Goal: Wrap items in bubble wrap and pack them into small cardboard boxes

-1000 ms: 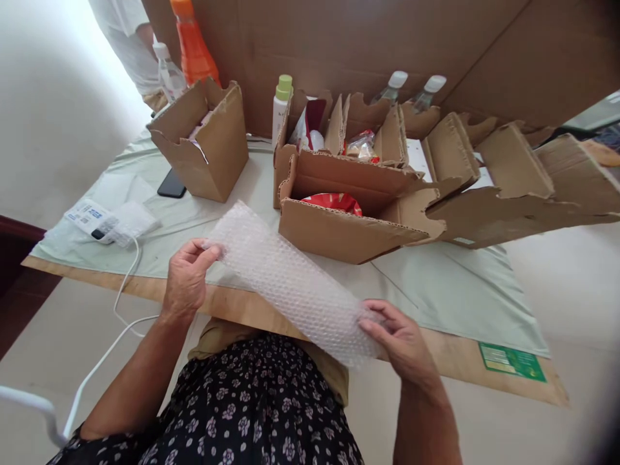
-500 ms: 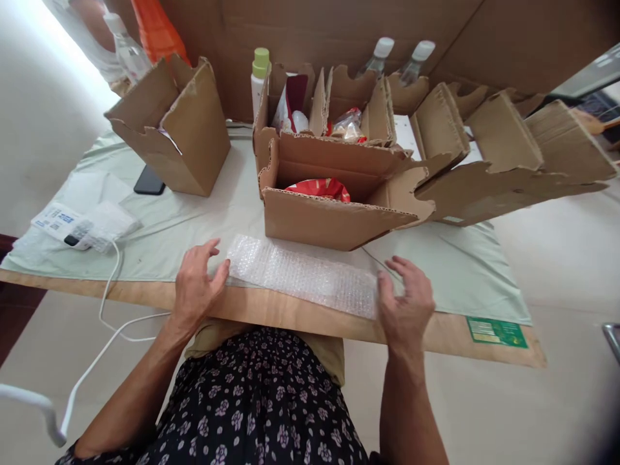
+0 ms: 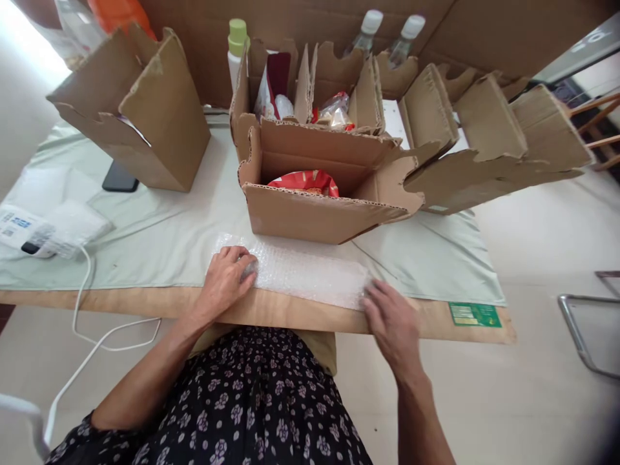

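A strip of bubble wrap (image 3: 310, 274) lies along the front of the table, partly over the wooden edge. My left hand (image 3: 227, 278) rests on its left end, the fingers curled and closed on the wrap. At the right end, my right hand (image 3: 392, 320) has its fingers together on the wrap's edge, slightly smeared by motion. Just behind the strip stands a cardboard bin (image 3: 300, 216) with a red packet (image 3: 310, 181) inside.
Behind are more cardboard bins (image 3: 475, 168), a tall cardboard box (image 3: 169, 129), a green-capped bottle (image 3: 236, 48) and white-capped bottles (image 3: 368, 29). At left lie a phone (image 3: 119, 177), clear packaging (image 3: 72, 223) and a white cable (image 3: 84, 290). A green card (image 3: 475, 314) lies on the front edge.
Both hands have come in from beside the strip onto its two ends, and their fingers have closed on it. The camera view has shifted a little.
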`<state>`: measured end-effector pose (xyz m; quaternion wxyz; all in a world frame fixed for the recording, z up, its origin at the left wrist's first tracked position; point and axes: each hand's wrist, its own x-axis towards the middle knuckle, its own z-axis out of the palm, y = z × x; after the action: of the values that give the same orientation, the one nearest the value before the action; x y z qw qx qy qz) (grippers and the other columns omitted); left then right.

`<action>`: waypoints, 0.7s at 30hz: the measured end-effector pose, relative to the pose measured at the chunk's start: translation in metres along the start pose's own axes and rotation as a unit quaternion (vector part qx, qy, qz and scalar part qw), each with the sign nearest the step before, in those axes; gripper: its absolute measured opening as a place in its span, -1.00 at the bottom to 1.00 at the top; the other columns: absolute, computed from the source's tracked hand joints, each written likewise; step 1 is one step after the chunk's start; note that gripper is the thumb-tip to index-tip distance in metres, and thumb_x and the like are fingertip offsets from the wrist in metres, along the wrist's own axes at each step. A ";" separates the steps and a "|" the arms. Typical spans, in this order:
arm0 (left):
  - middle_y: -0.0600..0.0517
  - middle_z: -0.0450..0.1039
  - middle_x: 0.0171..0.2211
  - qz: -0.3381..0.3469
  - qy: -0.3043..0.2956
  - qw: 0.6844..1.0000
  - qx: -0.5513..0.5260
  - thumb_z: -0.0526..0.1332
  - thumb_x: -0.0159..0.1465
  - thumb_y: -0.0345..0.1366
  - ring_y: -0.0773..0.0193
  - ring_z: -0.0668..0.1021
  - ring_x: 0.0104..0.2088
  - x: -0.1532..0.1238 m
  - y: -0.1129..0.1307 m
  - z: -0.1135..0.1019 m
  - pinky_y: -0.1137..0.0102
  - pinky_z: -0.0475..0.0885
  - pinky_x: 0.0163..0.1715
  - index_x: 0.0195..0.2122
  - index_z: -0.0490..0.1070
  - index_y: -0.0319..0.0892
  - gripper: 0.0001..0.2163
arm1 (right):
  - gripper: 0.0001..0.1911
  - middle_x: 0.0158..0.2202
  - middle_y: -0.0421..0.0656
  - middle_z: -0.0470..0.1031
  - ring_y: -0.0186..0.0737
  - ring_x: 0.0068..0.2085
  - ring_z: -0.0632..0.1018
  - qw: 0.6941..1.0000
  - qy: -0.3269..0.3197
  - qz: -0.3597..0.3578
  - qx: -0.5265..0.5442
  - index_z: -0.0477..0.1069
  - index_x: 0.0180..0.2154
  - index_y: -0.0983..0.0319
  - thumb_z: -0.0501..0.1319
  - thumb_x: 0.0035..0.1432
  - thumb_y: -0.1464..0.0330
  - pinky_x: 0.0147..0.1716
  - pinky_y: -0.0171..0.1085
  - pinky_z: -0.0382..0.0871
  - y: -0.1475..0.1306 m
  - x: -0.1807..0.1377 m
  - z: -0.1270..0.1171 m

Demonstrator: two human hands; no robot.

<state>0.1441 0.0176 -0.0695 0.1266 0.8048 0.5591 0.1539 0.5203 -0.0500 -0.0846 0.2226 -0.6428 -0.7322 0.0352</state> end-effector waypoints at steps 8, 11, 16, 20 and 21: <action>-0.26 0.49 0.02 -0.154 0.122 0.978 0.068 0.21 0.33 -0.16 -0.13 0.51 0.01 -0.015 -0.030 -0.021 -0.01 0.45 0.07 0.06 0.52 -0.25 -0.64 | -0.59 0.17 0.08 0.55 0.09 0.19 0.53 0.999 0.041 0.013 0.019 0.49 0.11 0.22 0.11 0.40 0.17 0.18 0.11 0.38 -0.008 0.034 0.001; -0.27 0.50 -0.01 -0.202 0.099 0.968 0.111 0.25 0.27 -0.11 -0.18 0.50 -0.01 -0.022 -0.037 -0.022 -0.05 0.45 0.03 -0.02 0.54 -0.24 -0.64 | -0.52 0.23 0.15 0.47 0.20 0.17 0.50 1.000 -0.018 0.023 -0.008 0.48 0.12 0.26 0.11 0.35 0.11 0.09 0.17 0.39 -0.013 0.053 0.022; -0.22 0.53 -0.07 -0.194 0.121 0.972 0.060 0.21 0.22 -0.28 -0.11 0.52 -0.04 -0.020 -0.027 -0.008 0.04 0.46 -0.02 -0.30 0.53 -0.17 -0.87 | -0.65 0.10 0.09 0.58 0.14 0.07 0.55 0.999 -0.026 0.027 0.026 0.50 -0.29 0.20 0.11 0.32 0.11 -0.02 0.08 0.41 -0.013 0.047 0.027; -0.05 0.57 -0.30 -0.238 0.085 0.967 -0.027 0.19 0.18 -0.30 0.06 0.57 -0.27 -0.020 -0.031 -0.024 0.22 0.47 -0.20 -0.32 0.48 -0.11 -0.91 | -0.70 -0.23 -0.05 0.66 -0.04 -0.22 0.63 0.986 -0.041 0.085 0.140 0.47 -0.31 0.16 0.18 0.30 0.09 -0.15 -0.08 0.48 -0.040 0.032 0.005; -0.01 0.57 -0.34 -0.261 0.078 0.961 -0.049 0.19 0.19 -0.28 0.09 0.58 -0.32 -0.019 -0.035 -0.033 0.26 0.46 -0.25 -0.27 0.48 -0.10 -0.88 | -0.72 -0.28 -0.08 0.65 -0.08 -0.27 0.63 0.977 -0.055 0.103 0.180 0.48 -0.26 0.16 0.22 0.28 0.09 -0.20 -0.12 0.50 -0.051 0.029 0.000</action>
<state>0.0949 0.0132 -0.0542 0.1573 0.6090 0.7499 0.2049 0.4710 -0.0312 -0.0590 0.2894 -0.6613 -0.6545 0.2248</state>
